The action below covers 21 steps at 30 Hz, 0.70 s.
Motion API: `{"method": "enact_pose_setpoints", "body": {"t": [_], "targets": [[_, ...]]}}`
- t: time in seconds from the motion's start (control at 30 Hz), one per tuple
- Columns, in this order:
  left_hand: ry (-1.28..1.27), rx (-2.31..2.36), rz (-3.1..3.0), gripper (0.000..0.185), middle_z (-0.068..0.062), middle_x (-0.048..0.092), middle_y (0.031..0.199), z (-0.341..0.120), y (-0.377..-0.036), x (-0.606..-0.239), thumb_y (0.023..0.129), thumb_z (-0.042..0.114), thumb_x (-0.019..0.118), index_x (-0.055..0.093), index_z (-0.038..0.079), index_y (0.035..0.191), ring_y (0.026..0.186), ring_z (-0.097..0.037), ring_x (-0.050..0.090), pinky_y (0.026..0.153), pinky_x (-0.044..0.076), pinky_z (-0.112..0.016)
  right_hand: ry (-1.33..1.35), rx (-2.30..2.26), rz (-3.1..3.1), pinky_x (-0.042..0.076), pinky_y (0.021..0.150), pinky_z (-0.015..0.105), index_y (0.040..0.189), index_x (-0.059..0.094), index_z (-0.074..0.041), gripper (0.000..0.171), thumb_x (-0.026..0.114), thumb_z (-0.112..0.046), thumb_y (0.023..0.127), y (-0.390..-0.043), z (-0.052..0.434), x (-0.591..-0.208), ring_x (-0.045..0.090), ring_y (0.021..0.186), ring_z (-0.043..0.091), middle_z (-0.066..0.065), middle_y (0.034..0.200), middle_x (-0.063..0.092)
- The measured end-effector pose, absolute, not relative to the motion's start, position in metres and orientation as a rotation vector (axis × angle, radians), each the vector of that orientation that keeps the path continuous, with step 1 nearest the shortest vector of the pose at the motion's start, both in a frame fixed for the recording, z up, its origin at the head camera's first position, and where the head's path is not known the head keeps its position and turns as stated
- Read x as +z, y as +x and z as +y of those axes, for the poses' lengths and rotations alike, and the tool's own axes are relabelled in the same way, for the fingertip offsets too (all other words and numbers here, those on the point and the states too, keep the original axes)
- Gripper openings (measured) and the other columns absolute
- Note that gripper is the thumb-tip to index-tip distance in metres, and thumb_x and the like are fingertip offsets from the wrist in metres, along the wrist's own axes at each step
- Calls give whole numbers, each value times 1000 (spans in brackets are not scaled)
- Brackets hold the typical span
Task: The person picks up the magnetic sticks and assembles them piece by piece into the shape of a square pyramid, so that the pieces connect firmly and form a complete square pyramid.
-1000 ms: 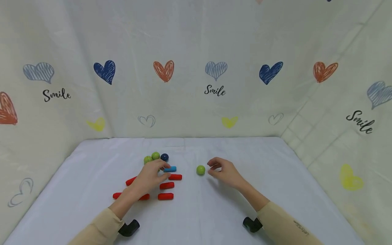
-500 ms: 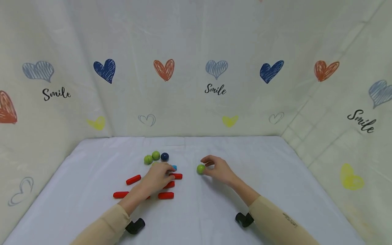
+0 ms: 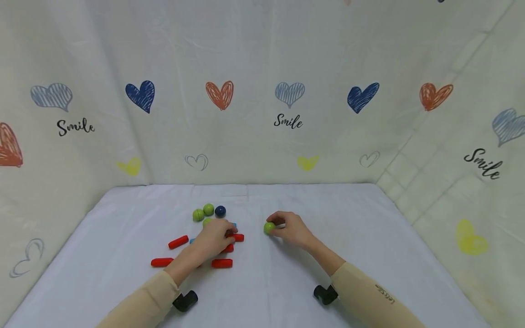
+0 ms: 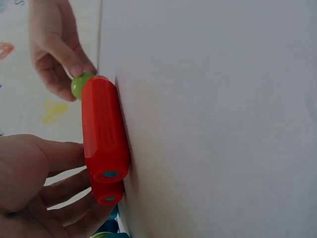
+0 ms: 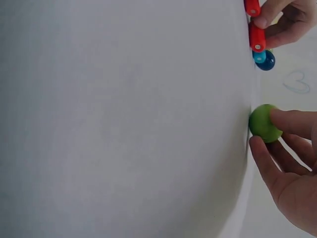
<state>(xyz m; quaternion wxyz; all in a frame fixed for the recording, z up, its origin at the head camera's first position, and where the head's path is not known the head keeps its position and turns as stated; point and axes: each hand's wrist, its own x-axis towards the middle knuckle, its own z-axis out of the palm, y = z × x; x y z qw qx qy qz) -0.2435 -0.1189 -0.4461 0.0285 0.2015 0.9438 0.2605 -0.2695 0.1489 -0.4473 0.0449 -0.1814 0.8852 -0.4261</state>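
Note:
My right hand point(image 3: 275, 226) pinches a green ball point(image 3: 269, 228) between thumb and forefinger on the white tablecloth point(image 3: 287, 273); the right wrist view shows the green ball point(image 5: 264, 123) held against the cloth by that hand point(image 5: 267, 133). My left hand point(image 3: 229, 233) lies over a cluster of red sticks, with its thumb and fingers closed round one red stick point(image 3: 239, 237). In the left wrist view that red stick point(image 4: 104, 130) lies beside my left hand point(image 4: 84, 181), with a second red stick point(image 4: 108, 193) under it. A blue stick point(image 3: 233, 225) is mostly hidden by the fingers.
Behind the left hand sit green balls point(image 3: 198, 214) point(image 3: 208, 209) and a dark blue ball point(image 3: 220, 211). More red sticks point(image 3: 178, 242) point(image 3: 162, 262) point(image 3: 222, 263) lie near the left wrist. A heart-printed cloth backdrop point(image 3: 262, 114) closes in the table on three sides.
My right hand moved left to the green ball and closed its thumb and finger on it. My left hand slid right and forward over the blue stick onto the red sticks.

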Motion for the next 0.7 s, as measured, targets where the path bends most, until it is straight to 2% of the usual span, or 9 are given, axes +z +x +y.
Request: {"method": "enact_pose_setpoints", "body": {"t": [0.13, 0.47, 0.7], "targets": [[612, 803, 2890, 24, -1, 69, 100, -119, -245, -446, 92, 8, 77, 75, 6, 116, 81, -16, 55, 70, 52, -29, -551, -1287, 2711, 56, 88, 41, 113, 71, -5, 25, 78, -2, 89, -270, 151, -447, 69, 103, 25, 3, 107, 72], [670, 842, 2870, 22, 2, 68, 99, -115, -248, -446, 93, 10, 77, 75, 8, 115, 82, -15, 56, 72, 53, -29, -523, -1265, 2703, 55, 89, 42, 112, 71, -6, 25, 78, -3, 88, -268, 159, -445, 69, 103, 23, 1, 105, 72], [730, 857, 2874, 19, -1, 70, 100, -103, -251, -440, 93, 9, 76, 76, 9, 112, 86, -17, 58, 81, 55, -35, -530, -1263, 2691, 53, 90, 42, 111, 72, -7, 24, 79, -4, 88, -268, 160, -444, 67, 101, 21, 0, 103, 72]]}}
